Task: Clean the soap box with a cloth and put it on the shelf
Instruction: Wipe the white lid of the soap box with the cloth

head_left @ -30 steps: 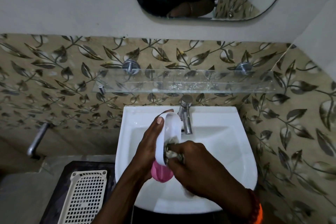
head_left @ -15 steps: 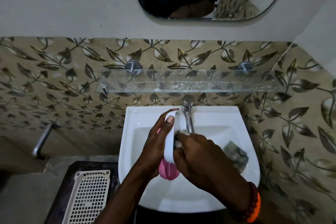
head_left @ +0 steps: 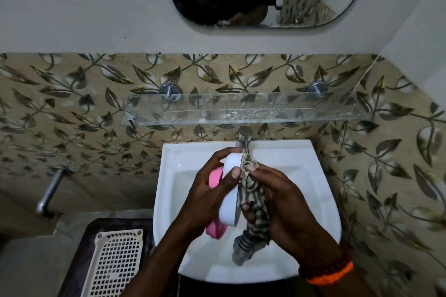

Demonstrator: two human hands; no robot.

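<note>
At centre frame the left hand [head_left: 205, 202] grips the soap box [head_left: 230, 190], white part edge-on with pink behind it. The right hand [head_left: 284, 202] is closed on a striped cloth [head_left: 253, 202], pressing it against the box's right side. Both hang over the white sink [head_left: 321, 205]. Above, the glass shelf [head_left: 246, 109] spans mid-frame. A basket [head_left: 113, 263] sits lower left.

Both forearms are bare, sleeveless; the right wrist wears a dark beaded band [head_left: 324, 268] beside an orange band [head_left: 330, 275].
</note>
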